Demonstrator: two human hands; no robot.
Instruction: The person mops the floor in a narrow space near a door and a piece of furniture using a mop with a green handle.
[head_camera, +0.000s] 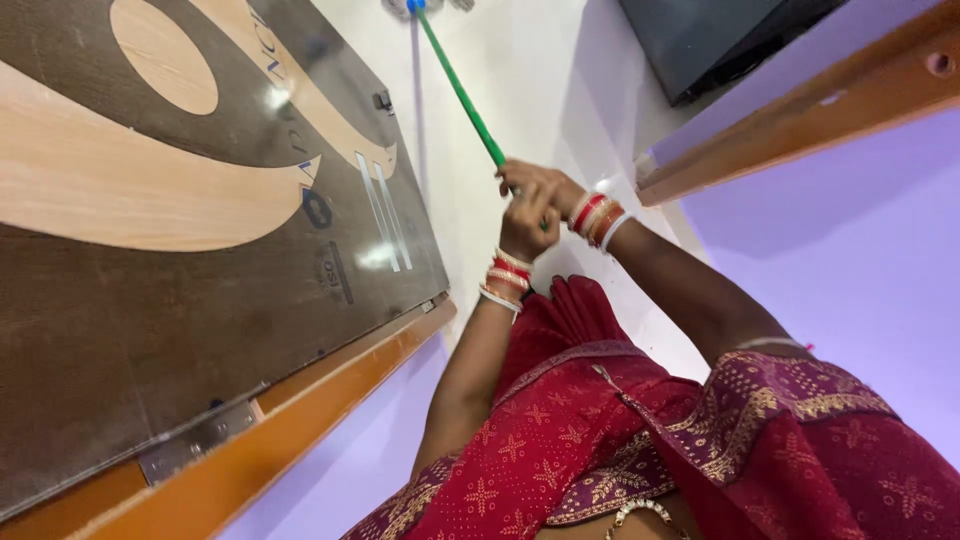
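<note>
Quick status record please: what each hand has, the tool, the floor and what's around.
left hand: closed on the green handle, lower grip
right hand: closed on the same handle, just above
tool head: far end on the floor, mostly cut off by the frame
floor: white, glossy
left side: open brown door
right side: wooden door frame

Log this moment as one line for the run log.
left hand: grips green mop handle | right hand: grips it above | mop head: far floor | door: open, left
</note>
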